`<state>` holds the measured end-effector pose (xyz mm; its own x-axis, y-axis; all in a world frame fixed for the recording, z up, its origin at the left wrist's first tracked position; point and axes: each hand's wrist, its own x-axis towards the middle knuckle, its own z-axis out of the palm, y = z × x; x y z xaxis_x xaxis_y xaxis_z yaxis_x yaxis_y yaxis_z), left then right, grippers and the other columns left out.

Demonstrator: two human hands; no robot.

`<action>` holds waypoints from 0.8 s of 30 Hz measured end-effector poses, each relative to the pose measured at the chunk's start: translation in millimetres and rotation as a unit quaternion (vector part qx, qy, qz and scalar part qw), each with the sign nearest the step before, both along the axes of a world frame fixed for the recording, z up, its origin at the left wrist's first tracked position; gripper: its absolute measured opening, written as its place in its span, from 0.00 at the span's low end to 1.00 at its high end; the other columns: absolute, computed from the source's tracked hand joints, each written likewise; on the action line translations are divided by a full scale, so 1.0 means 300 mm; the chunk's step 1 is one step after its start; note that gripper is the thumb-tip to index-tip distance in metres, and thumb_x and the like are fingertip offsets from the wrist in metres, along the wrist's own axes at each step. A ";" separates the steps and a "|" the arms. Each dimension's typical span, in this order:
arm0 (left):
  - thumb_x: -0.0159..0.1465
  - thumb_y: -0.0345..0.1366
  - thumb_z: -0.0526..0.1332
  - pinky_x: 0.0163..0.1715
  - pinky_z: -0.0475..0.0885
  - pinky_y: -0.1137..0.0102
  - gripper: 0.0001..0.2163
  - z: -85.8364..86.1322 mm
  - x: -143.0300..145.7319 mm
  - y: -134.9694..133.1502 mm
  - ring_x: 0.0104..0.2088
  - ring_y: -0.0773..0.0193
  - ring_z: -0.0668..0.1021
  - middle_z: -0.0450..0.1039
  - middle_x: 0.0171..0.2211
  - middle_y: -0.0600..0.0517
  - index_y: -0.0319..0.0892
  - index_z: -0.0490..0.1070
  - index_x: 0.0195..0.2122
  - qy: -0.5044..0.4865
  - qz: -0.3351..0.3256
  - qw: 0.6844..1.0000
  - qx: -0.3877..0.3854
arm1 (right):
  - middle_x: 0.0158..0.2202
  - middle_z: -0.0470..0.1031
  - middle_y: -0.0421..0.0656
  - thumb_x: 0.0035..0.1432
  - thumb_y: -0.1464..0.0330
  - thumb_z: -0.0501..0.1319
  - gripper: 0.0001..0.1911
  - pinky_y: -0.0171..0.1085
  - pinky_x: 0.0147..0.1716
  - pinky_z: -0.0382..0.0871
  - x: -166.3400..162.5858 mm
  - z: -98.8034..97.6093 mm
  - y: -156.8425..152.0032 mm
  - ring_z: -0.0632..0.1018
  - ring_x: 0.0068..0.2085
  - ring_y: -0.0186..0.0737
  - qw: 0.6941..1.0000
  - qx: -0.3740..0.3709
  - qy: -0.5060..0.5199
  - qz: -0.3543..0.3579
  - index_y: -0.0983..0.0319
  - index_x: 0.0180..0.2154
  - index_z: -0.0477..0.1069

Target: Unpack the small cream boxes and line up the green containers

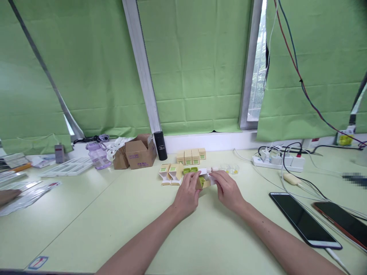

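My left hand is closed around the side of a small open carton, which is tan outside and white inside. A bright green piece shows in its opening. On the other side, the fingers of my right hand pinch the carton's white flap. Just beyond my left fingers lie green cups or trays. Two open cartons stand to the left with white insides showing. Small clear containers with yellow bits sit past my right hand. Several closed cartons are grouped behind.
Along the back stand a cardboard box, a black tumbler and a purple bottle. At right are a power strip, cables and two phones. Another person's hand touches plastic bags at far left.
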<state>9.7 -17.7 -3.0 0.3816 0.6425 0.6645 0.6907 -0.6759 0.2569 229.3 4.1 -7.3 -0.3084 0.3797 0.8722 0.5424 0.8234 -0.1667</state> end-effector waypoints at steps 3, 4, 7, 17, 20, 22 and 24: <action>0.66 0.25 0.58 0.60 0.73 0.47 0.35 0.000 -0.003 0.001 0.61 0.47 0.70 0.63 0.60 0.40 0.47 0.49 0.72 -0.009 0.005 1.000 -0.008 | 0.49 0.79 0.49 0.65 0.81 0.51 0.25 0.48 0.44 0.77 -0.022 0.003 -0.018 0.79 0.48 0.50 1.000 -0.011 -0.017 0.008 0.57 0.59 0.68; 0.66 0.25 0.59 0.60 0.72 0.46 0.34 0.001 -0.005 0.001 0.61 0.47 0.70 0.63 0.60 0.40 0.47 0.50 0.72 -0.013 0.007 1.000 -0.009 | 0.47 0.79 0.48 0.66 0.81 0.51 0.24 0.48 0.43 0.76 -0.028 0.003 -0.022 0.79 0.47 0.50 1.000 -0.016 -0.017 0.006 0.57 0.58 0.68; 0.66 0.26 0.59 0.62 0.71 0.46 0.33 0.005 -0.007 0.002 0.62 0.47 0.70 0.63 0.61 0.40 0.47 0.51 0.71 -0.024 0.007 1.000 -0.013 | 0.43 0.79 0.48 0.68 0.79 0.51 0.19 0.46 0.39 0.74 -0.038 0.000 -0.029 0.78 0.43 0.49 0.999 -0.031 -0.009 0.001 0.58 0.56 0.67; 0.65 0.26 0.59 0.61 0.71 0.44 0.32 0.012 -0.004 -0.001 0.62 0.47 0.70 0.64 0.60 0.40 0.47 0.53 0.69 -0.044 0.012 0.999 -0.014 | 0.40 0.74 0.47 0.63 0.79 0.55 0.18 0.49 0.42 0.74 -0.049 0.000 -0.051 0.75 0.44 0.52 0.996 -0.076 -0.031 0.020 0.58 0.52 0.65; 0.65 0.25 0.59 0.61 0.71 0.44 0.32 0.014 -0.003 -0.005 0.62 0.47 0.70 0.64 0.60 0.40 0.46 0.53 0.69 -0.039 0.009 0.999 -0.006 | 0.47 0.73 0.50 0.62 0.80 0.56 0.21 0.53 0.45 0.76 -0.055 -0.005 -0.050 0.74 0.49 0.54 0.996 -0.082 -0.019 0.025 0.57 0.54 0.65; 0.65 0.26 0.59 0.60 0.72 0.45 0.31 0.015 -0.002 -0.008 0.61 0.46 0.71 0.65 0.59 0.40 0.46 0.54 0.69 -0.035 0.006 0.999 0.000 | 0.50 0.71 0.51 0.62 0.80 0.56 0.22 0.54 0.47 0.77 -0.057 -0.011 -0.047 0.74 0.51 0.54 0.995 -0.091 -0.003 0.030 0.57 0.55 0.64; 0.65 0.26 0.59 0.59 0.73 0.44 0.31 0.016 -0.002 -0.009 0.61 0.46 0.71 0.66 0.59 0.40 0.46 0.54 0.69 -0.031 0.006 0.999 0.005 | 0.51 0.71 0.51 0.61 0.79 0.56 0.23 0.54 0.48 0.78 -0.056 -0.015 -0.044 0.75 0.52 0.54 0.994 -0.101 0.012 0.037 0.56 0.56 0.65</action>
